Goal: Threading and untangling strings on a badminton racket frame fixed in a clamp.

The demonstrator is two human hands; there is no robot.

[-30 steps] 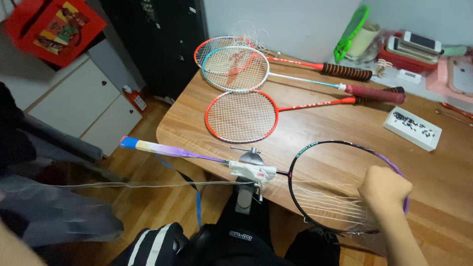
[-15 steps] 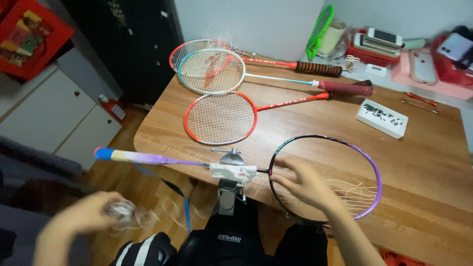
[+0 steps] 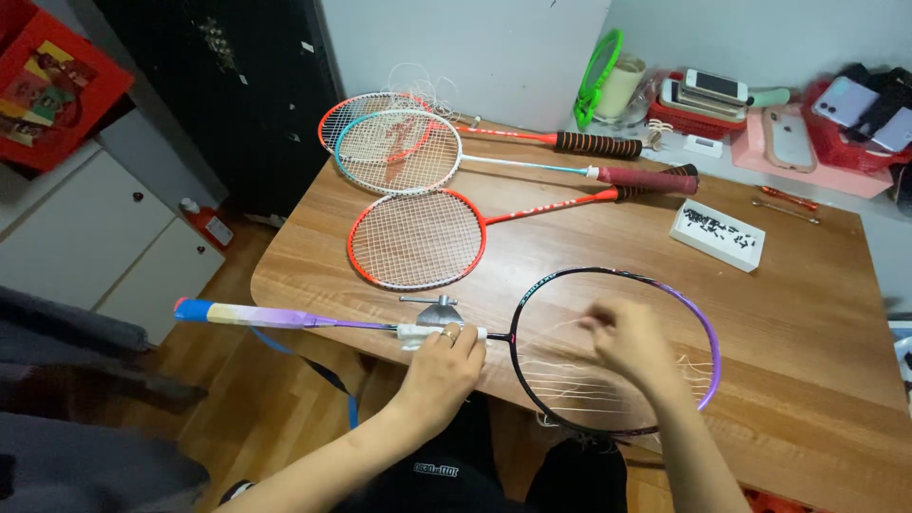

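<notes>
Purple-and-black racket [image 3: 617, 351] lies at the counter [image 3: 807, 332] front edge, shaft pinned in a small metal clamp [image 3: 439, 312]; left hand [image 3: 439, 366] clenches over the cloth-wrapped shaft to steady it, while right hand [image 3: 629, 340] pinches loose white strings [image 3: 570, 385] inside the head.

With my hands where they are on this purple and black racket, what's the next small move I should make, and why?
Probably draw one loose string clear of the racket frame with the right hand. That hand is already over the few slack strands left in the head, and the left hand steadies the shaft at the clamp.
</notes>
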